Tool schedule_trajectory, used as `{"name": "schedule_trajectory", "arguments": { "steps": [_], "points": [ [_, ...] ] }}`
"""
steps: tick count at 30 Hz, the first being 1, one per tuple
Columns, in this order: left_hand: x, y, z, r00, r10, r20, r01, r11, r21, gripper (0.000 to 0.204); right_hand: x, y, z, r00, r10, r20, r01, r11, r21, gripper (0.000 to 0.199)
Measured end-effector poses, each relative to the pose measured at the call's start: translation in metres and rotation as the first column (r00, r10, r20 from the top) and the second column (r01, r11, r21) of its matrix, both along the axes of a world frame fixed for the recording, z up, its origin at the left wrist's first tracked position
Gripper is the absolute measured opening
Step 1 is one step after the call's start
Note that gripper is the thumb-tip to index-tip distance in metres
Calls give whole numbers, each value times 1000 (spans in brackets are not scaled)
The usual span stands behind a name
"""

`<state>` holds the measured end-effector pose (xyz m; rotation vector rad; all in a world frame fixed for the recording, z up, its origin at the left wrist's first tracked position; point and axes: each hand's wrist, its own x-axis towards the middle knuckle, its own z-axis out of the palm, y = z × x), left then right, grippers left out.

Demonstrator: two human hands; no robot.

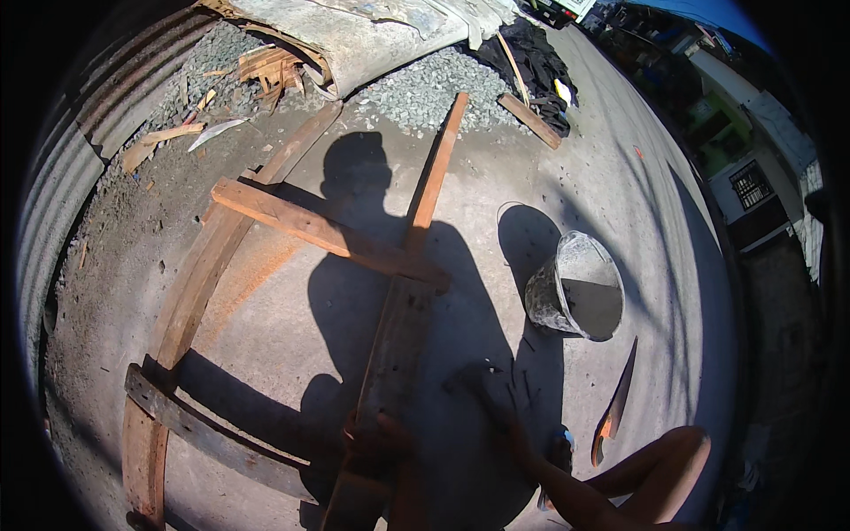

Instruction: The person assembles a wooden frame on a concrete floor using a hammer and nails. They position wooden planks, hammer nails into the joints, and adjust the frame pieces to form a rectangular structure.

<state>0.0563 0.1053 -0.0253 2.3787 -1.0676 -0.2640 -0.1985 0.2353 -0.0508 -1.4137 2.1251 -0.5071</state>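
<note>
Concrete ground, sunlit. Left hand clamps a timber beam, lower centre, part of a wooden frame. Right hand, apart from it, grips a dark hammer. Farther right: handsaw, orange-handled; bucket, part-filled with grey material. Beyond: gravel.

Right grip dark in shadow, fingers unclear. Left grip dim too. Long centre plank cut off by lower edge; vehicle cropped at top.
</note>
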Motion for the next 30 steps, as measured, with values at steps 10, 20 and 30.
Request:
{"name": "schedule_trajectory", "arguments": {
  "steps": [10,20,30],
  "points": [
    [50,-12,-87,945,-326,13,283,799,-531,40,-5,11,-11,906,-194,376,221,975,-30,72],
    [78,-24,-152,920,-391,16,356,818,-451,42,13,-5,54,259,-539,802,185,842,506,38],
    [28,-11,-61,927,-375,-28,336,859,-386,60,58,3,28,179,-528,830,404,809,427,42]
  ]
}}
